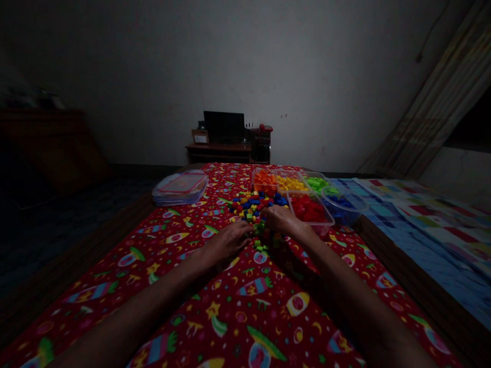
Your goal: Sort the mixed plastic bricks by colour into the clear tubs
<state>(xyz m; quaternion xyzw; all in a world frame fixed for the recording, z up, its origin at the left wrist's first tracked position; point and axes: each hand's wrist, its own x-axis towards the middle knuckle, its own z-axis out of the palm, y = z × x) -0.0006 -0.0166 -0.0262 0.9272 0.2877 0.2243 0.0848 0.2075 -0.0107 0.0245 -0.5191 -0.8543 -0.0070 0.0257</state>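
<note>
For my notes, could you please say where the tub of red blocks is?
The tub of red blocks sits in the head view's right half, between the mixed pile and the blue-filled tub.

A dim room, its pale wall [153,76] brightest in the middle.
At the far end stands a brown desk [218,147] bearing a dark monitor [224,127]. On the left, a wooden cabinet [49,145] sinks into shadow beside dark bluish floor [99,204]. On the right, a striped curtain [437,97] slants beside a black opening [475,128], and a checked, multicoloured cover [433,214] lies spread nearer me.
</note>
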